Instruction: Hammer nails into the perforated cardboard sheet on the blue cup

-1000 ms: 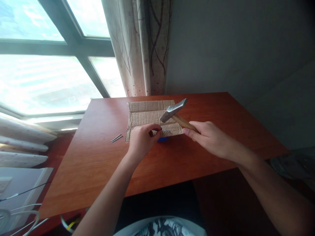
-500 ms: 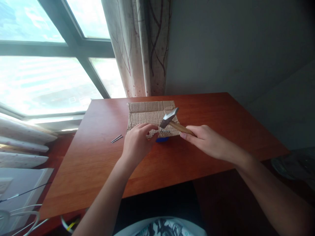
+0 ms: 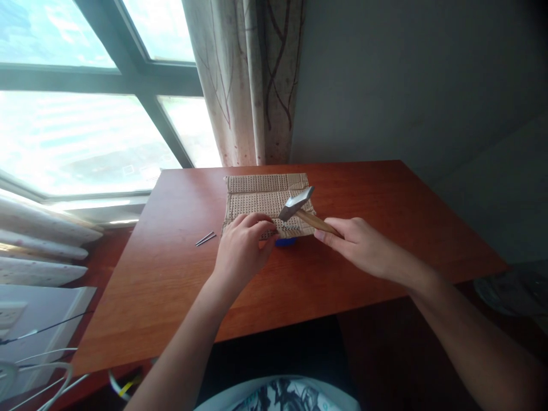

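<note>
Your hammer [image 3: 309, 217] had dipped mid-frame, handle [image 3: 319, 222] clamped in right fingers [image 3: 339, 224], slanting up-left, head [image 3: 296, 204] beside left fingers [image 3: 257, 218] (hold indiscernible).

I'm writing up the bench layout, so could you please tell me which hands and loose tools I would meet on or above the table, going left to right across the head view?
Two thin metal rods → left hand → hammer → right hand

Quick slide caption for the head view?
Right hand holding a hammer over a perforated sheet, left hand at its near side, two thin rods on the table.
</note>
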### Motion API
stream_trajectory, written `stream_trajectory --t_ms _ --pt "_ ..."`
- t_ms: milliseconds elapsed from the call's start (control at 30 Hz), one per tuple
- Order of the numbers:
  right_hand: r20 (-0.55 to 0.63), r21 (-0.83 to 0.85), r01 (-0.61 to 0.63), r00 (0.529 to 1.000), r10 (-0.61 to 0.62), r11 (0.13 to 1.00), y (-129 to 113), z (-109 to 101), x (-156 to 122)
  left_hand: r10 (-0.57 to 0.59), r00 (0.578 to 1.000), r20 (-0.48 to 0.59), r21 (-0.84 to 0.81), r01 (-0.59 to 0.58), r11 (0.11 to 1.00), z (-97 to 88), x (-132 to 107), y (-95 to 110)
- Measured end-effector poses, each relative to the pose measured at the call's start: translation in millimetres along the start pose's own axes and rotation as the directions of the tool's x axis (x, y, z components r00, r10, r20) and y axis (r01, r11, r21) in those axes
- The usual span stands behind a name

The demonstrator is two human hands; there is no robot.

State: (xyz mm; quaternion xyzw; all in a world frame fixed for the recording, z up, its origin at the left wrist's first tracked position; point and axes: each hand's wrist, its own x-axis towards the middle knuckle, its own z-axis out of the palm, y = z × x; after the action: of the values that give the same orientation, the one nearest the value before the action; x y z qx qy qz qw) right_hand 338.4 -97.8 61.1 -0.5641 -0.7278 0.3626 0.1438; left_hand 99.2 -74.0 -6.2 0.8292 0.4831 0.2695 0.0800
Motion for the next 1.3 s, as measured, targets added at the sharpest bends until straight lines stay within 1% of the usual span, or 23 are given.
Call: stream_trajectory --t_ms 233,433,633,767,967,1167,1300 --pt "0.039 -0.008 0.003 0.999 -0.003 1.0 0.1 2.2 -0.2 -0.008 1.0 0.014 -0.002 0.008 1.0 -0.8 0.7 0.2" --pt "0.007 -0.014 0.01 1.0 -0.01 1.0 0.1 2.3 0.3 -0.016 1.0 0.023 0.002 0.016 1.0 -1.2 1.4 0.7" --pt "0.044 -0.003 0.001 0.999 0.0 1.0 1.1 3.5 0.0 -0.014 0.999 0.03 -0.008 0.014 1.0 -1.1 1.8 0.8" --pt "0.032 -0.009 0.0 0.999 0.0 1.0 1.4 4.3 -0.1 -0.022 0.999 0.033 -0.011 0.022 1.0 -2.0 2.7 1.8" --pt "0.043 0.002 0.0 0.999 0.0 1.0 1.4 5.1 0.1 -0.022 0.999 0.036 -0.02 0.023 1.0 -2.4 3.3 2.9" --pt "0.003 -0.002 0.013 1.0 -0.013 1.0 2.0 2.2 -0.3 -0.019 0.999 0.035 -0.009 0.019 1.0 -1.8 3.4 2.2" --pt "0.035 -0.001 0.007 0.999 -0.007 1.0 3.6 4.1 -0.2 -0.012 0.999 0.033 -0.016 0.012 1.0 -2.2 3.3 1.7"
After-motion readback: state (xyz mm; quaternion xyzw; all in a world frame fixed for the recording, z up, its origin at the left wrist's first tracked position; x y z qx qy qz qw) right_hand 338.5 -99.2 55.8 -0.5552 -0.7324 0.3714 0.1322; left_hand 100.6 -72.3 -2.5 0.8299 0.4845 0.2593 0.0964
